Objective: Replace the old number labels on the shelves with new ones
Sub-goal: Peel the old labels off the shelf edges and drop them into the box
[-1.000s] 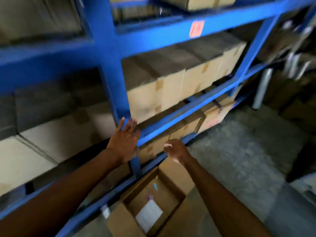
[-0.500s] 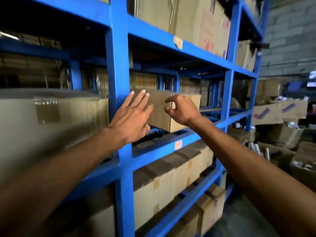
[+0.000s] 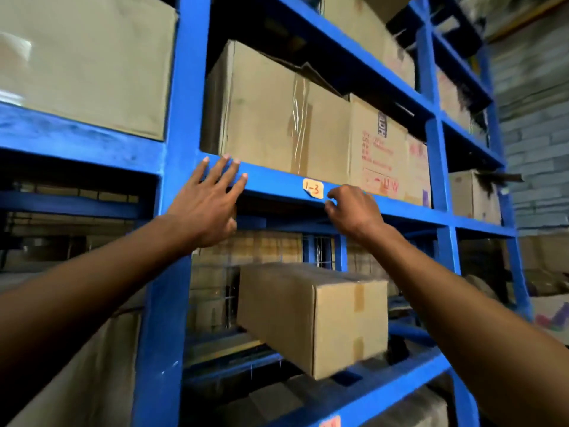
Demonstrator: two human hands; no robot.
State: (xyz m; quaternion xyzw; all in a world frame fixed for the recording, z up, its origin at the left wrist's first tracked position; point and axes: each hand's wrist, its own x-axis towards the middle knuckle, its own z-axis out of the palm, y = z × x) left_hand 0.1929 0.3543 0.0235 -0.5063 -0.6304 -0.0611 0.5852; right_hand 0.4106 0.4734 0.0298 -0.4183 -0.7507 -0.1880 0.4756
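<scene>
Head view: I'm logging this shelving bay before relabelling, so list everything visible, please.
Shelving rack: one, blue, fills the frame.
Number label: one, orange-yellow, reads "1-3", on the beam above the middle shelf.
Lower label: one, reddish, bottom edge, cut off.
Cardboard boxes: several, brown, on every shelf level.
Taped box: one, brown, overhanging the middle shelf's front.
Left hand: open, fingers spread on the beam.
Right hand: fingers curled beside the label's right edge.

Warehouse storeroom, tall blue steel racking, taped cardboard cartons, handwritten shelf label, block wall
</scene>
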